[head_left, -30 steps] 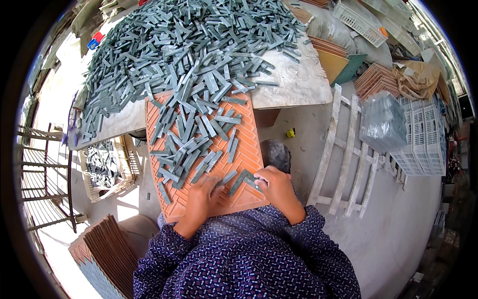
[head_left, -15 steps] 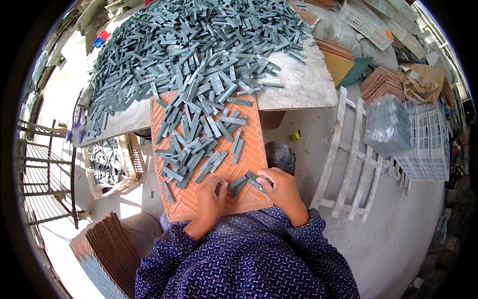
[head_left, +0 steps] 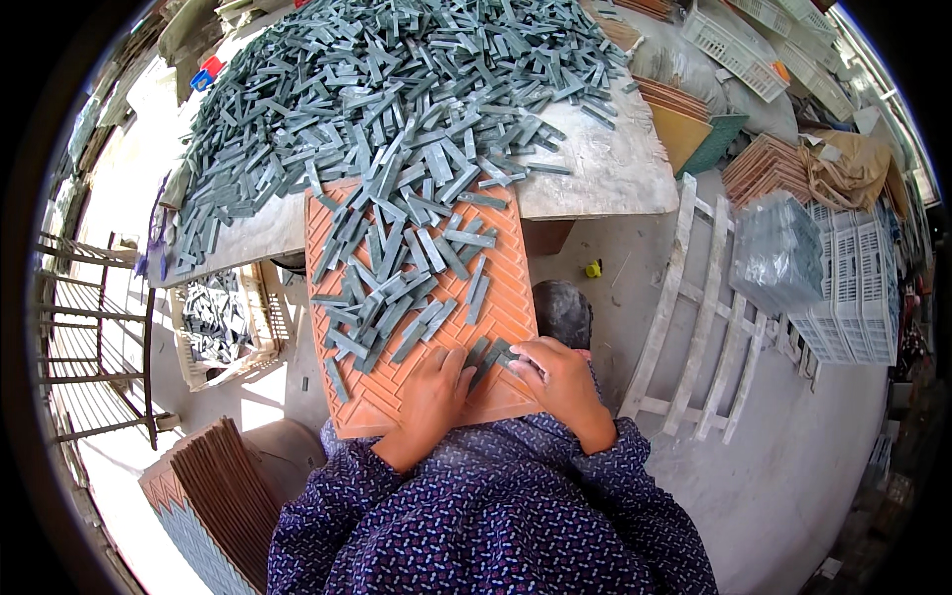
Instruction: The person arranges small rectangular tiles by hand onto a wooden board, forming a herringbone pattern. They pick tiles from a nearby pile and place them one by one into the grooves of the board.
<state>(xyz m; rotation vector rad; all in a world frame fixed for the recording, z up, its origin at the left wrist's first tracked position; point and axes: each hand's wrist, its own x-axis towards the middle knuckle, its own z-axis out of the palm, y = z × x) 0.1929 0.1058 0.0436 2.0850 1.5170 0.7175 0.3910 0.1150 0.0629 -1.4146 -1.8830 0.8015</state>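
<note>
With left hand (head_left: 433, 390), bending fingers low over the orange board (head_left: 501, 302), beside a gray-green strip (head_left: 485, 365); no telling if gripping anything. With right hand (head_left: 560, 379), bending fingers too, touching more strips (head_left: 503, 354) on the board's near right part; no telling if pinching one.

My left hand (head_left: 434, 389) now lies farther right on the orange board (head_left: 501, 399), closer to my right hand (head_left: 561, 381) than before.

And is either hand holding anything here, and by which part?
It cannot be told: the right hand is at the green-grey strips on the orange board, the left hand is close beside them, and the hands hide any grip.
</note>
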